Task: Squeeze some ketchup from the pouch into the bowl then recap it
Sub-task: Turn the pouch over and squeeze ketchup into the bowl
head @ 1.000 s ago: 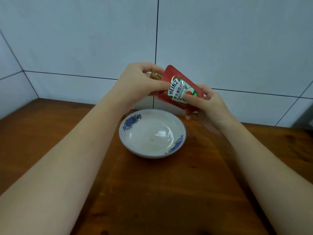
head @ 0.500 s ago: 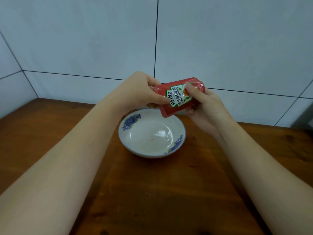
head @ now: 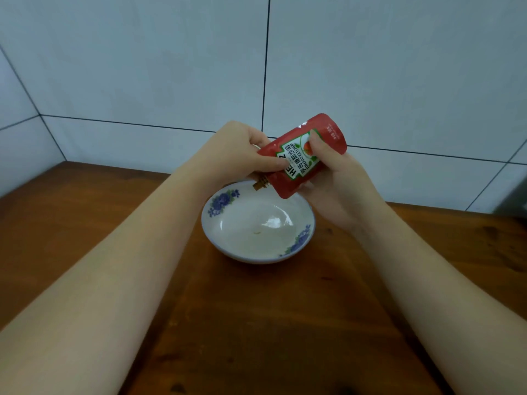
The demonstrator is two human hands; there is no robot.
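Note:
The red ketchup pouch [head: 299,163] is tilted head-down above the far rim of a white bowl [head: 216,223] with blue flower prints. Its brownish spout [head: 260,184] points down and left, just over the bowl's far-left edge, with no cap on it. My left hand [head: 245,151] pinches the pouch near the spout end, thumb across the label. My right hand [head: 336,178] grips the pouch's upper body, thumb pressed on the front. The bowl's inside is white with a tiny speck near the middle. No cap is visible.
The bowl stands on a dark brown wooden table [head: 271,323] that runs to a white tiled wall [head: 171,67] behind. Both of my forearms stretch over the table on either side of the bowl. A grey object [head: 516,203] peeks in at the right edge.
The pouch has turned from spout-up to spout-down and dropped lower over the bowl. Both hands kept hold and rotated with it.

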